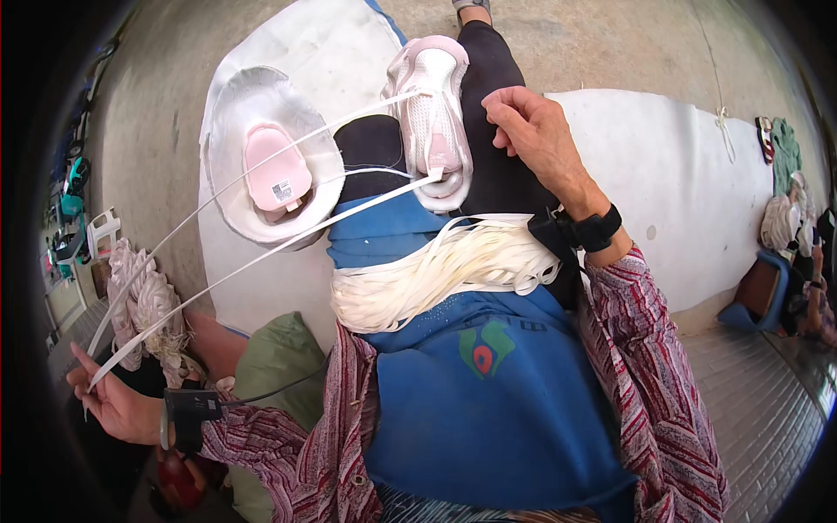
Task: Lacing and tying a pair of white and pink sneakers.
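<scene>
A pink and white sneaker [433, 105] lies on my lap, toe pointing away. From its lacing area two stretches of white shoelace [261, 255] run taut, out to the far left. There my left hand [118, 405] grips the lace, which passes round its fingers. To the right of the sneaker, apart from it, hovers my right hand [536, 135] with fingers curled and pressed together; whatever they hold, if anything, is hidden. A thick bundle of loose white laces [445, 270] rests across my lap on a blue apron [488, 392].
Left of the sneaker sits a white, silvery-lined oval container [222, 205] holding a pink insole-shaped piece [277, 167]. White sheeting [645, 187] covers the ground on both sides. Laced-together shoes [144, 301] hang at the left by a green cushion [283, 375]. A blue chair [754, 288] stands far right.
</scene>
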A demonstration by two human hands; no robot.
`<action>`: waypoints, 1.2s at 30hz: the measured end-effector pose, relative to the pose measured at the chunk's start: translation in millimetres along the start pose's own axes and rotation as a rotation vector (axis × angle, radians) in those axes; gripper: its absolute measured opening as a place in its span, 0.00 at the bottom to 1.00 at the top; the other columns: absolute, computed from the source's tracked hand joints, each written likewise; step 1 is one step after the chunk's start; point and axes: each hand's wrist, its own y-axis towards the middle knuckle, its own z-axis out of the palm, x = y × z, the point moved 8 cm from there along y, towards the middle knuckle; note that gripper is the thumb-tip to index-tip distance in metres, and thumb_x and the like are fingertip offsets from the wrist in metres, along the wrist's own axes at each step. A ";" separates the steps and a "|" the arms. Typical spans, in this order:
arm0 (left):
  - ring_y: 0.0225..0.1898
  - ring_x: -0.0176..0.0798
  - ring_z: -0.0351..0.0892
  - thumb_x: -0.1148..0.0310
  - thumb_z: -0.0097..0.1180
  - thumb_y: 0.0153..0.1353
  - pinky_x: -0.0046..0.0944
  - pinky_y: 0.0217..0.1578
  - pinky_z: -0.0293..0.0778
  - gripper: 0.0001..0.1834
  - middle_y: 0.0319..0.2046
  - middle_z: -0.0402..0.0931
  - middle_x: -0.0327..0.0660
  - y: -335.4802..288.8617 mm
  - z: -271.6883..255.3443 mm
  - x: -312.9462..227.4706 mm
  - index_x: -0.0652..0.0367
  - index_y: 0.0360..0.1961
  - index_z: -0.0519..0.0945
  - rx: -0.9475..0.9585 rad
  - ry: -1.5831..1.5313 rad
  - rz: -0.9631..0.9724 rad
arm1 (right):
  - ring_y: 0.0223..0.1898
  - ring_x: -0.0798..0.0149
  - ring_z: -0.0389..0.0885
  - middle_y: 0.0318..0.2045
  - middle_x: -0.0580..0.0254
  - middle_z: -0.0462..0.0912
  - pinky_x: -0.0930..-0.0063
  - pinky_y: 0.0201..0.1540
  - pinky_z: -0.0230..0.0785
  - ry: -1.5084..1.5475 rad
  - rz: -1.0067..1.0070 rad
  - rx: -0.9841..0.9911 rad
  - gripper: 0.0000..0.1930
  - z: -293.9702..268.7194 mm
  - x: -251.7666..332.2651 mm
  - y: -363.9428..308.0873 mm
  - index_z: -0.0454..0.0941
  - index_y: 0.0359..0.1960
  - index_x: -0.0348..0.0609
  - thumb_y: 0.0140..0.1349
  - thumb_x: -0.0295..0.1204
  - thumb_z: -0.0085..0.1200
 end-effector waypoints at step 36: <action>0.31 0.28 0.79 0.70 0.48 0.69 0.26 0.31 0.72 0.11 0.29 0.80 0.39 -231.5 118.7 368.6 0.66 0.42 0.79 0.667 0.953 -0.586 | 0.34 0.66 0.78 0.34 0.58 0.80 0.75 0.37 0.70 -0.087 -0.817 0.057 0.13 36.0 136.3 -56.5 0.80 0.44 0.36 0.62 0.31 0.57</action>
